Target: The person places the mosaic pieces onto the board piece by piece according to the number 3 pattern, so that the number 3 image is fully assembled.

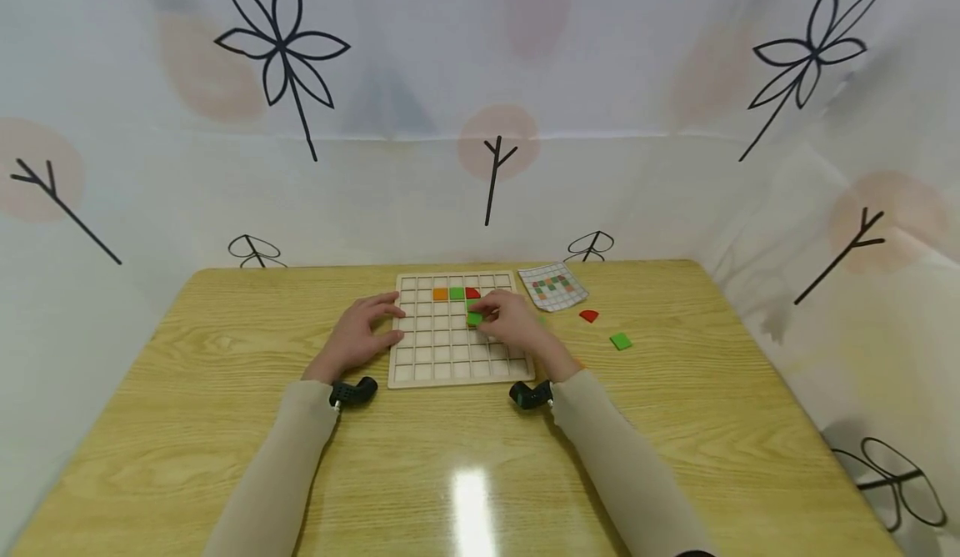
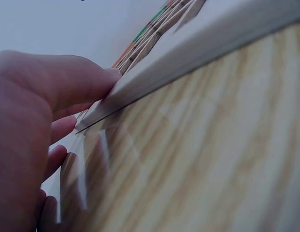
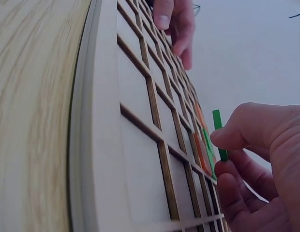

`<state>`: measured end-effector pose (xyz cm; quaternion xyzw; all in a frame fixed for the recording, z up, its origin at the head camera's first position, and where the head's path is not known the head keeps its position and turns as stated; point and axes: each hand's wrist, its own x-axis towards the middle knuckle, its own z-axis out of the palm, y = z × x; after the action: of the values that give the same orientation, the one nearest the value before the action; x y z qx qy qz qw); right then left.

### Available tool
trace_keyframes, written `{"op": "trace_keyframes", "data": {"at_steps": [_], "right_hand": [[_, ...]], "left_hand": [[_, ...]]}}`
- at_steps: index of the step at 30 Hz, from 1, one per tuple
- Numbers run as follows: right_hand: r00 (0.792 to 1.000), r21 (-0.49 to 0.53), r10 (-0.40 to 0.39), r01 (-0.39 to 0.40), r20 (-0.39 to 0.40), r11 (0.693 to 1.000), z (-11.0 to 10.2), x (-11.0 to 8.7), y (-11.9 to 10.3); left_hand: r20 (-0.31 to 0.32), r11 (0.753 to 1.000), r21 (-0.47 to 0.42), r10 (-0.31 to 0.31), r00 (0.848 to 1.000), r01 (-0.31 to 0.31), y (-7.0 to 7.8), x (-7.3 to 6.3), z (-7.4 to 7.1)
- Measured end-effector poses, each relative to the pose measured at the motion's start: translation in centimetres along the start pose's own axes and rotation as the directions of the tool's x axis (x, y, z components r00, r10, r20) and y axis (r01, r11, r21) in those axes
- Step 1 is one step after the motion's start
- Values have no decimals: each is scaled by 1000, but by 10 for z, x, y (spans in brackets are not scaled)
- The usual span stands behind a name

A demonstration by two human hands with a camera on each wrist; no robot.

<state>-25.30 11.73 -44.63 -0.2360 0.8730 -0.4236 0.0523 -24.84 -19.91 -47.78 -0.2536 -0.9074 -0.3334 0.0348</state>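
Observation:
A wooden grid board (image 1: 427, 371) lies flat on the table. Along its left edge rests the left hand (image 1: 356, 333), fingers relaxed; in the left wrist view the thumb touches the board's side. Over the right part of the grid, the right hand (image 1: 514, 323) pinches a green square tile (image 3: 218, 130) between thumb and fingers, held on edge just off the board in the right wrist view. An orange tile (image 1: 440, 294), a green tile (image 1: 457, 293) and a red quarter-round tile (image 1: 472, 293) sit in one upper row. Below the red one is more green, partly hidden by the fingers.
A printed pattern sheet (image 1: 553, 288) with coloured squares lies by the board's upper right corner. Right of the board are a loose red quarter-round piece (image 1: 589, 316) and a green square piece (image 1: 621, 341). Bits of green and orange show beside the right wrist. Patterned cloth surrounds the table.

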Motion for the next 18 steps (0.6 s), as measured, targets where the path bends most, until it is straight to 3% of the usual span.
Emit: {"op": "trace_keyframes", "data": {"at_steps": [5,12,18], "right_hand": [[1000,-8,-23,23,16,1000,9,6,0],[998,-8,47,-47,33,999,15,6,-1],[998,11,52,-53,35,999,17,7,0]], "left_hand": [[0,1000,5,-1,1000,1,-1,0,1],[-4,1000,-4,-2,1000,2,0,-2,2],[-8,1000,0,4,1000,-4,1,-1,0]]}}
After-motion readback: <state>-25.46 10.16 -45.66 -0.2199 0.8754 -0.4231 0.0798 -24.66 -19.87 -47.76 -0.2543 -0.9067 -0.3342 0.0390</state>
